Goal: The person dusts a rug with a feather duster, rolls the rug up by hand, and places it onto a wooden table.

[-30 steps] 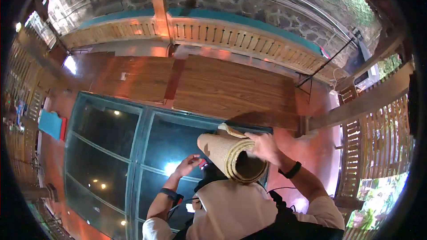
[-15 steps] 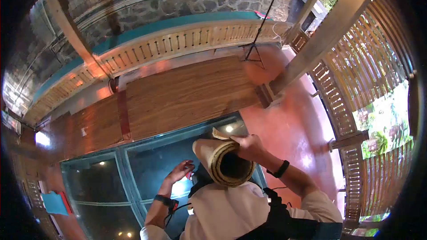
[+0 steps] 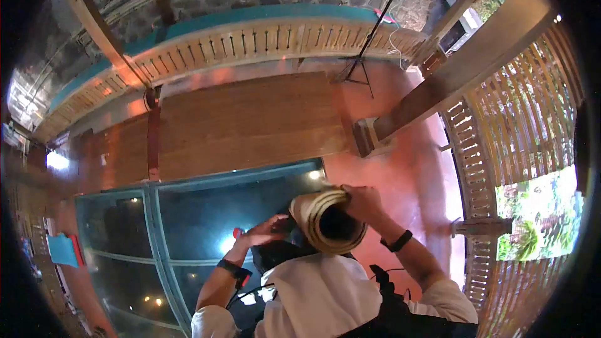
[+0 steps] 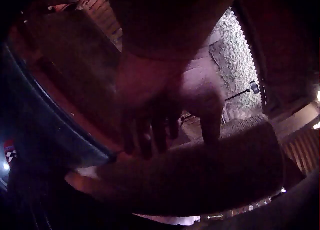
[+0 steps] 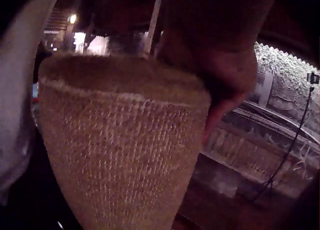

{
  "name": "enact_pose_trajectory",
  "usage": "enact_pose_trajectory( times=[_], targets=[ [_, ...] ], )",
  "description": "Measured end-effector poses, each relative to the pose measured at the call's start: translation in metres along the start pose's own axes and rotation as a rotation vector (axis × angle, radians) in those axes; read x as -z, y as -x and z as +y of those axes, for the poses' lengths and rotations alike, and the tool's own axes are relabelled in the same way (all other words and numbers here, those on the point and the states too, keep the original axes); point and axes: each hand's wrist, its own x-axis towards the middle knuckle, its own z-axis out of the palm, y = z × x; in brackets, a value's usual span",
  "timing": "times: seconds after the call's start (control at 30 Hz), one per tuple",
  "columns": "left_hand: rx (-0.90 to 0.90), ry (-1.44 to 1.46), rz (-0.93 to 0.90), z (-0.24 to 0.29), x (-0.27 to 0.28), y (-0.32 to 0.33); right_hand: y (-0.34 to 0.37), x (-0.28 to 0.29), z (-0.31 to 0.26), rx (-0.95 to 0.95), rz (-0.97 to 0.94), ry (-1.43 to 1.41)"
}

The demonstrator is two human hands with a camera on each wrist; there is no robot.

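A rolled-up tan woven mat (image 3: 305, 211) is held in front of the body, its spiral end facing the head camera. My right hand (image 3: 366, 205) grips the rim of that end, with the thumb side toward the opening. In the right wrist view the hand (image 5: 225, 74) is at the far side of the roll (image 5: 120, 150), fingers partly hidden. My left hand (image 3: 266, 230) is beside the roll's left side, fingers extended. The left wrist view shows the left hand (image 4: 170, 94) with fingers spread at the roll (image 4: 200, 175); contact is too dark to tell.
Glass panels in a teal frame (image 3: 153, 231) lie below and to the left. Beyond them are a brown wooden surface (image 3: 250, 119), a railing (image 3: 225, 47) and a black tripod (image 3: 358, 62). A wooden post (image 3: 463, 69) rises at the right, and a blue pad (image 3: 62, 250) lies far left.
The head view has swung to the right. My left hand has come closer to the roll, its fingers straighter. My right hand keeps its grip, and the roll's end faces the head camera more directly.
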Motion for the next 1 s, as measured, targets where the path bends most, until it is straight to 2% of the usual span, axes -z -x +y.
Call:
enact_pose_trajectory(
  times=[0.03, 0.07, 0.13, 0.17, 0.27, 0.37, 0.47, 0.57, 0.6, 0.67, 0.77, 0.87, 0.9, 1.0],
  targets=[
    [0.129, 0.078, 0.057, 0.026, -0.007, -0.001, -0.003, 0.005, 0.014, 0.006, 0.055, -0.012],
    [0.133, 0.100, 0.105, 0.027, -0.008, -0.007, -0.009, 0.008, 0.025, 0.017, 0.114, -0.027],
    [0.147, 0.142, 0.195, 0.017, -0.010, -0.017, -0.024, 0.010, 0.045, -0.005, 0.097, -0.004],
    [0.107, 0.250, 0.227, -0.003, -0.006, -0.030, -0.031, 0.009, 0.055, -0.017, 0.088, 0.012],
    [0.312, 0.360, 0.391, -0.007, 0.013, -0.065, -0.049, 0.000, 0.078, -0.073, 0.140, -0.026],
    [0.266, 0.523, 0.490, -0.054, 0.043, -0.115, -0.063, 0.014, 0.080, -0.073, 0.145, -0.102],
    [0.299, 0.759, 0.676, -0.088, 0.074, -0.166, -0.075, 0.015, 0.087, -0.205, 0.077, -0.051],
    [0.156, 0.950, 0.815, -0.145, 0.099, -0.213, -0.079, 0.025, 0.077, -0.284, 0.038, -0.100],
    [0.171, 1.060, 0.903, -0.157, 0.108, -0.228, -0.083, 0.030, 0.071, -0.292, 0.041, -0.163],
    [0.215, 1.283, 1.072, -0.177, 0.126, -0.257, -0.089, 0.033, 0.056, -0.494, -0.003, -0.175],
    [0.205, 1.293, 1.011, -0.202, 0.140, -0.288, -0.061, 0.008, 0.086, -0.308, 0.203, -0.043],
    [0.070, 1.315, 1.091, -0.233, 0.160, -0.319, -0.055, 0.000, 0.081, -0.478, 0.206, -0.105],
    [0.063, 1.375, 1.094, -0.243, 0.165, -0.325, -0.063, 0.005, 0.069, -0.565, 0.139, -0.110],
    [0.031, 1.522, 1.110, -0.267, 0.173, -0.330, -0.057, 0.008, 0.075, -0.725, 0.133, -0.257]
  ],
)
